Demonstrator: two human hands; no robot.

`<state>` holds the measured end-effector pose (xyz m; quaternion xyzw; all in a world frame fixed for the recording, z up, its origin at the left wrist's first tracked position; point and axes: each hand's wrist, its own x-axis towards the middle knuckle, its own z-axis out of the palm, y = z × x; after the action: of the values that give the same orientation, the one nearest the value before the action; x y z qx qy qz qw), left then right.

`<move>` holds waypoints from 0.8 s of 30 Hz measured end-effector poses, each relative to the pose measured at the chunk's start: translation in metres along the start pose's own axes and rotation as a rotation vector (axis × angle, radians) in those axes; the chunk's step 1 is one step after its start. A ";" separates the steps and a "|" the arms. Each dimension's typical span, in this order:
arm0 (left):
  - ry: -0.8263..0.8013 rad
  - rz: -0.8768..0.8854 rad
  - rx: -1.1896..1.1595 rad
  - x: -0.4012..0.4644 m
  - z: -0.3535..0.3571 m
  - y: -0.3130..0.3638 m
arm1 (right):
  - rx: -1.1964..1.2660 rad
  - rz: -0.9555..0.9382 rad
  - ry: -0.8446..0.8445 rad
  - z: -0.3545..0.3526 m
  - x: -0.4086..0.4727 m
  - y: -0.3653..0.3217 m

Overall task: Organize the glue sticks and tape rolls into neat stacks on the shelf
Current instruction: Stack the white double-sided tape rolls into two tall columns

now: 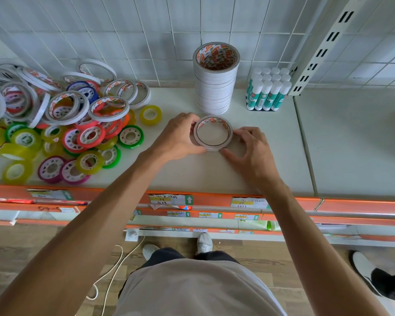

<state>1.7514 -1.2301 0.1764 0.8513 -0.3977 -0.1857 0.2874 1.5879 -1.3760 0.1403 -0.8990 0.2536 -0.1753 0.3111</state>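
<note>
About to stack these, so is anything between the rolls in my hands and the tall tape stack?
Nothing visible. The rolls sit just in front of the stack, with bare shelf between.

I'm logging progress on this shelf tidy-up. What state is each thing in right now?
Tall tape stack: upright, neat, against the back wall.
Small tape stack: flat on the shelf, held from both sides.
Left hand: grips the small stack.
Right hand: grips the small stack.
Glue sticks: upright, packed in rows.
Loose tape rolls: jumbled heap, unsorted.
</note>
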 end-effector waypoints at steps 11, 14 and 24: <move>-0.010 0.009 -0.016 -0.004 -0.001 0.005 | -0.025 0.011 0.003 0.003 0.000 -0.001; 0.005 0.003 -0.007 -0.004 -0.002 0.004 | -0.021 0.020 -0.008 0.004 0.002 -0.001; -0.012 0.014 0.081 0.003 -0.007 0.000 | -0.076 -0.004 -0.032 0.003 0.007 -0.005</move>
<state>1.7567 -1.2298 0.1813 0.8584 -0.4126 -0.1723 0.2516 1.5968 -1.3753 0.1424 -0.9133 0.2533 -0.1515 0.2806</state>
